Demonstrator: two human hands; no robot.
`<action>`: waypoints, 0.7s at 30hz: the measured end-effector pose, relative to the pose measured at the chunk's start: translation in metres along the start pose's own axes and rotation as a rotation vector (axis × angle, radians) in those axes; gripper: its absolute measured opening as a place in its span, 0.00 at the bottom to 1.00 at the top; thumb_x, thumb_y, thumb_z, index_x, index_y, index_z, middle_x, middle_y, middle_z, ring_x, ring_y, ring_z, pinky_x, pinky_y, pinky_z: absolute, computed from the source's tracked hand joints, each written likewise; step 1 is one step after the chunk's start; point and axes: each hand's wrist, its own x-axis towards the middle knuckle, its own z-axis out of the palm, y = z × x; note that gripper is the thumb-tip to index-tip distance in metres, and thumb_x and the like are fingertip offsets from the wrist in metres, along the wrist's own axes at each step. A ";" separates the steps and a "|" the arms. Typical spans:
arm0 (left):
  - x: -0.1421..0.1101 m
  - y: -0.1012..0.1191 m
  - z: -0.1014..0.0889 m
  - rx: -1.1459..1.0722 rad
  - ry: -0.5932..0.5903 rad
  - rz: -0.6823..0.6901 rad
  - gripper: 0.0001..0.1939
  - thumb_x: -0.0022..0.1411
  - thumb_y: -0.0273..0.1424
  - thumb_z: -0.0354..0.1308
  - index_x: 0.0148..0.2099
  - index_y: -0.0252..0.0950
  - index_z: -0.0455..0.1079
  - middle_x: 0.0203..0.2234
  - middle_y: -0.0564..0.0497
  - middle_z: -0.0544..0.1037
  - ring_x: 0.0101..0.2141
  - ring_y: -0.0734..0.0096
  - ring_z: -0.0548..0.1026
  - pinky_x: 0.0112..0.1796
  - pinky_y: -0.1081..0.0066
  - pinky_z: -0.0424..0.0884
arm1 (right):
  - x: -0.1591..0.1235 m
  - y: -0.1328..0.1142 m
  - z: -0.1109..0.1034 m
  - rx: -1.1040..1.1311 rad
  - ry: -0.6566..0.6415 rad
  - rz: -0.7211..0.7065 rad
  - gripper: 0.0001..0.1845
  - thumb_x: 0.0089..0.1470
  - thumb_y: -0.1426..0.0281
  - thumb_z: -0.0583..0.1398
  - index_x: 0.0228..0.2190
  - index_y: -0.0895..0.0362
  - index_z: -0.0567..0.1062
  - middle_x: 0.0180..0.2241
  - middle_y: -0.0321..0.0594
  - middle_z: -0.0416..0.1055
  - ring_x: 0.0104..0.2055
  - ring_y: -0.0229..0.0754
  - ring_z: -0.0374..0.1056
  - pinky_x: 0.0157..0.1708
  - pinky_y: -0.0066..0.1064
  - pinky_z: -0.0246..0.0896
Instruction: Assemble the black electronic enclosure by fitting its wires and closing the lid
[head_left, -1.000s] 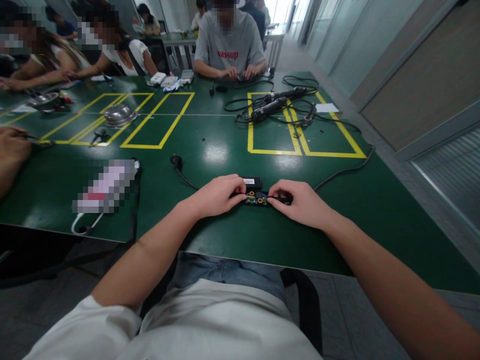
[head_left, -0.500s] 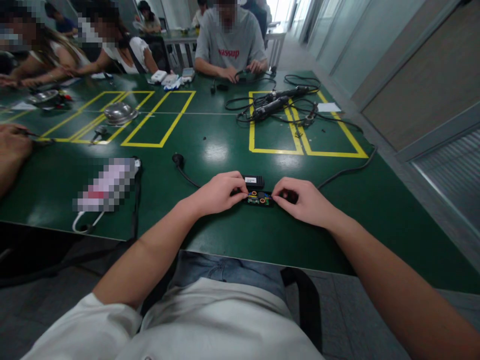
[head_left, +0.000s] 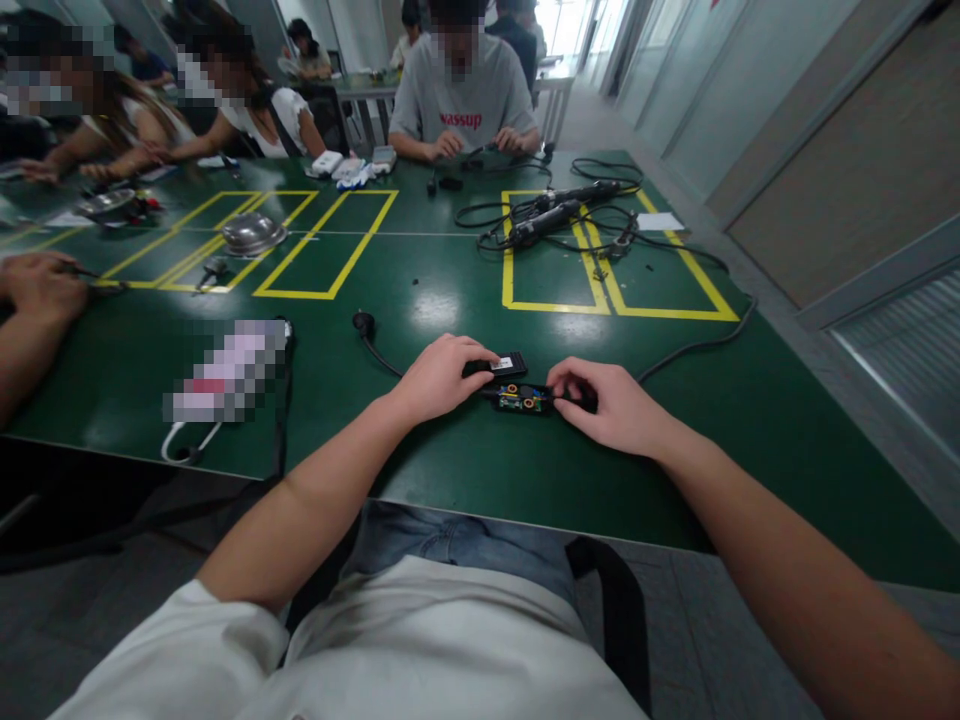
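Note:
On the green table before me lies an open black plastic housing (head_left: 523,399) with a circuit board, coils and coloured wires inside. Its matching black cover (head_left: 516,363), with a white label, is just behind it and slightly tilted. My left hand (head_left: 446,376) is closed on the cover's left end, thumb in front and fingers on top. At the housing's right end, my right hand (head_left: 616,402) pinches its edge with thumb and fingertips; the exact contact is partly hidden. A black cable with a plug (head_left: 364,323) runs in behind my left hand.
Another cable (head_left: 686,350) leads off to the right. Black corded tools (head_left: 545,218) lie inside yellow tape outlines. A pixelated packet (head_left: 229,372), a metal bowl (head_left: 253,233) and a co-worker's hand (head_left: 45,285) are at left. A person (head_left: 461,95) sits opposite.
My left hand has moved off the housing's left end and taken hold of the cover, which now sits tilted. My right hand stays by the housing's right end.

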 end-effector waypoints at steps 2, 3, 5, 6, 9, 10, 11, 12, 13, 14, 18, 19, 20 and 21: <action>-0.002 0.002 -0.001 -0.007 0.046 0.031 0.14 0.76 0.30 0.63 0.60 0.38 0.83 0.54 0.42 0.86 0.55 0.53 0.81 0.62 0.50 0.74 | 0.000 0.000 0.000 0.031 0.002 0.016 0.11 0.55 0.70 0.63 0.41 0.51 0.74 0.33 0.37 0.78 0.30 0.43 0.67 0.33 0.35 0.62; -0.004 0.004 -0.002 -0.021 0.070 0.063 0.16 0.77 0.30 0.62 0.62 0.37 0.81 0.55 0.41 0.85 0.56 0.53 0.80 0.62 0.50 0.74 | 0.000 0.000 0.000 0.046 0.004 0.023 0.13 0.54 0.70 0.63 0.43 0.51 0.73 0.33 0.37 0.78 0.30 0.43 0.67 0.33 0.35 0.62; -0.007 0.009 -0.003 -0.070 0.099 0.138 0.19 0.79 0.31 0.59 0.67 0.36 0.78 0.59 0.39 0.83 0.59 0.53 0.78 0.63 0.51 0.73 | 0.000 0.001 0.000 0.070 0.007 0.036 0.17 0.51 0.72 0.63 0.44 0.51 0.71 0.33 0.36 0.78 0.30 0.43 0.67 0.33 0.35 0.62; -0.008 0.011 -0.004 -0.095 0.094 0.177 0.20 0.79 0.32 0.59 0.68 0.37 0.77 0.59 0.39 0.82 0.59 0.53 0.78 0.63 0.51 0.73 | 0.000 0.001 0.001 0.080 0.007 0.043 0.19 0.49 0.72 0.62 0.45 0.51 0.70 0.33 0.35 0.77 0.30 0.43 0.67 0.34 0.36 0.62; -0.011 0.014 -0.007 -0.129 -0.013 0.269 0.17 0.80 0.32 0.58 0.65 0.41 0.81 0.57 0.42 0.83 0.55 0.56 0.79 0.60 0.54 0.74 | -0.001 0.002 0.002 0.102 0.008 0.057 0.24 0.46 0.73 0.61 0.47 0.50 0.67 0.33 0.34 0.76 0.30 0.43 0.66 0.34 0.36 0.61; -0.011 0.014 -0.007 -0.129 -0.056 0.286 0.16 0.80 0.32 0.59 0.63 0.41 0.82 0.55 0.42 0.83 0.54 0.57 0.80 0.59 0.55 0.74 | -0.001 0.002 0.002 0.110 0.009 0.060 0.25 0.45 0.73 0.61 0.48 0.50 0.67 0.33 0.34 0.76 0.30 0.43 0.66 0.34 0.37 0.60; -0.011 0.014 -0.008 -0.127 -0.088 0.295 0.15 0.79 0.32 0.61 0.61 0.42 0.83 0.54 0.43 0.84 0.53 0.58 0.80 0.59 0.56 0.75 | -0.002 0.002 0.002 0.116 0.010 0.061 0.26 0.45 0.73 0.61 0.48 0.50 0.66 0.33 0.34 0.76 0.30 0.44 0.66 0.35 0.37 0.60; -0.011 0.013 -0.008 -0.124 -0.104 0.295 0.15 0.78 0.32 0.63 0.61 0.42 0.84 0.53 0.43 0.84 0.52 0.57 0.80 0.59 0.55 0.75 | -0.002 0.001 0.002 0.119 0.008 0.062 0.27 0.45 0.73 0.61 0.48 0.50 0.66 0.33 0.34 0.75 0.30 0.44 0.66 0.35 0.37 0.60; -0.011 0.012 -0.009 -0.123 -0.110 0.289 0.15 0.76 0.33 0.65 0.60 0.42 0.84 0.53 0.43 0.84 0.52 0.57 0.80 0.58 0.55 0.75 | -0.002 0.001 0.002 0.118 0.005 0.063 0.27 0.45 0.73 0.61 0.48 0.50 0.65 0.33 0.34 0.75 0.30 0.44 0.65 0.35 0.38 0.60; -0.011 0.012 -0.009 -0.123 -0.109 0.282 0.15 0.75 0.34 0.66 0.60 0.42 0.84 0.53 0.43 0.84 0.52 0.57 0.80 0.58 0.55 0.75 | -0.002 0.000 0.002 0.112 0.000 0.064 0.27 0.45 0.73 0.61 0.48 0.50 0.66 0.33 0.33 0.75 0.30 0.44 0.65 0.35 0.38 0.60; -0.012 0.014 -0.011 -0.125 -0.114 0.269 0.14 0.74 0.32 0.67 0.59 0.41 0.85 0.53 0.43 0.84 0.52 0.56 0.81 0.58 0.55 0.76 | -0.002 -0.001 0.002 0.068 -0.020 0.062 0.25 0.46 0.73 0.61 0.48 0.50 0.67 0.33 0.33 0.74 0.30 0.43 0.65 0.35 0.37 0.61; -0.013 0.015 -0.011 -0.126 -0.109 0.267 0.14 0.74 0.32 0.67 0.58 0.40 0.84 0.53 0.43 0.84 0.52 0.56 0.81 0.58 0.55 0.76 | -0.002 -0.001 0.002 0.056 -0.023 0.060 0.24 0.46 0.73 0.61 0.47 0.50 0.67 0.33 0.33 0.73 0.30 0.43 0.65 0.35 0.37 0.61; -0.013 0.016 -0.012 -0.130 -0.097 0.265 0.14 0.74 0.31 0.66 0.58 0.40 0.84 0.53 0.43 0.84 0.52 0.56 0.81 0.58 0.55 0.76 | -0.002 -0.001 0.001 0.047 -0.025 0.057 0.24 0.46 0.73 0.61 0.47 0.51 0.68 0.33 0.33 0.73 0.31 0.43 0.65 0.35 0.37 0.61; -0.014 0.018 -0.013 -0.140 -0.077 0.261 0.15 0.74 0.32 0.65 0.60 0.39 0.83 0.53 0.43 0.84 0.52 0.56 0.81 0.58 0.55 0.76 | -0.002 -0.001 0.001 0.041 -0.027 0.054 0.23 0.47 0.73 0.61 0.47 0.51 0.68 0.33 0.34 0.73 0.31 0.43 0.66 0.35 0.37 0.61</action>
